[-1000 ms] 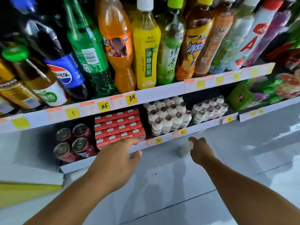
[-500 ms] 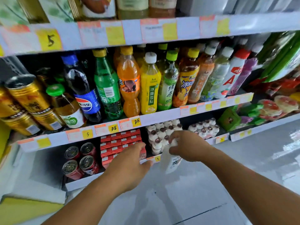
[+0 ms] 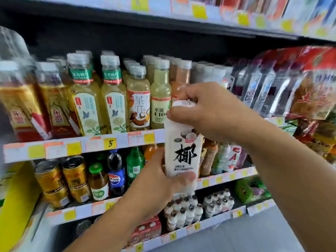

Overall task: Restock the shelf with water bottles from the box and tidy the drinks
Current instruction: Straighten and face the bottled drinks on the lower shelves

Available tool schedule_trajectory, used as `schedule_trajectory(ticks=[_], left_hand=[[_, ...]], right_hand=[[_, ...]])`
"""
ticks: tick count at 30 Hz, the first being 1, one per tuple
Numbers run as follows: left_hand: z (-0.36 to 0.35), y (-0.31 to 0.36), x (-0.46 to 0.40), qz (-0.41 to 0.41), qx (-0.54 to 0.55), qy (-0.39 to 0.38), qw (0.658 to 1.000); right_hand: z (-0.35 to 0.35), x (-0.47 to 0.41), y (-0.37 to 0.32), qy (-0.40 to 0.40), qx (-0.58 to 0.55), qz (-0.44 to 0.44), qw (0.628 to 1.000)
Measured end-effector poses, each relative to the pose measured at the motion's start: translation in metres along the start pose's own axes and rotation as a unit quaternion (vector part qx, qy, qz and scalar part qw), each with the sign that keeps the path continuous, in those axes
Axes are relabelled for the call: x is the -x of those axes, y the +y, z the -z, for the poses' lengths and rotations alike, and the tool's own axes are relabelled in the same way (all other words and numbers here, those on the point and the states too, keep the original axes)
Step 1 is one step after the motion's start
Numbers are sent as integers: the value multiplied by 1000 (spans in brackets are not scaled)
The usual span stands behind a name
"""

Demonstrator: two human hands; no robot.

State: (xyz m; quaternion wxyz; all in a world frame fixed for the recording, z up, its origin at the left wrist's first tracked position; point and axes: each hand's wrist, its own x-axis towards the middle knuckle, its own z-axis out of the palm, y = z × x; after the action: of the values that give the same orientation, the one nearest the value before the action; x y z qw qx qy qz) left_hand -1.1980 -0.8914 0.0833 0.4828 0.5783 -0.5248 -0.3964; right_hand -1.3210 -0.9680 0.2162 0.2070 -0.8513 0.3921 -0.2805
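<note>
- Step in hand, as I read it: tidying the drinks, w/ one white coconut-drink bottle (image 3: 182,153) carried up toward the upper drinks shelf (image 3: 81,148). No box in view.
- Bottle was held upright in the air, in front of the shelves, between both hands; its body overlapped the shelf edge strip w/ the price tags.
- Right hand (image 3: 209,113) was curled round the bottle's neck and cap from above, grasping it.
- Left hand (image 3: 154,186) gripped the bottle's lower part, thumb across the front near the base, fingers behind.
- Behind the bottle, approx at cap height: a row of tea bottles (image 3: 112,99), pale yellow C100 bottles (image 3: 161,99) and a peach-coloured bottle (image 3: 180,77). To the right, clear water bottles (image 3: 254,88), blurred.
- Lower shelf had cola bottle (image 3: 115,171), gold cans (image 3: 72,177); below that, small milk-drink packs (image 3: 183,210).
- Next move, my guess: find a gap among matching white bottles on the upper shelf; couldn't tell where that slot was, as hand hid it. Needs bottle lifted clear over the shelf lip, kept upright, label facing out, w/o knocking neighbours.
</note>
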Motion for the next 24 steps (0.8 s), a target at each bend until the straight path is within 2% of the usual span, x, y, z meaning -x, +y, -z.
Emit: schedule_trajectory(ticks=[4, 8, 14, 17, 19, 22, 24], left_hand=[[8, 30, 12, -17, 60, -16, 998], [12, 39, 18, -5, 67, -11, 998], [8, 43, 18, 2, 74, 7, 997], [3, 45, 12, -6, 67, 63, 996], [2, 49, 3, -18, 61, 120, 991], [0, 52, -15, -57, -52, 203, 976], [-5, 53, -23, -100, -143, 243, 954]], right_hand=[[12, -20, -8, 77, -28, -21, 996], [15, -28, -1, 61, -77, -48, 994], [18, -20, 1, 61, -92, -58, 992], [12, -10, 4, 105, -88, -48, 989], [3, 1, 7, 108, -112, -45, 987], [-19, 17, 14, 64, -154, -55, 985], [-33, 23, 24, 51, -165, -58, 983]])
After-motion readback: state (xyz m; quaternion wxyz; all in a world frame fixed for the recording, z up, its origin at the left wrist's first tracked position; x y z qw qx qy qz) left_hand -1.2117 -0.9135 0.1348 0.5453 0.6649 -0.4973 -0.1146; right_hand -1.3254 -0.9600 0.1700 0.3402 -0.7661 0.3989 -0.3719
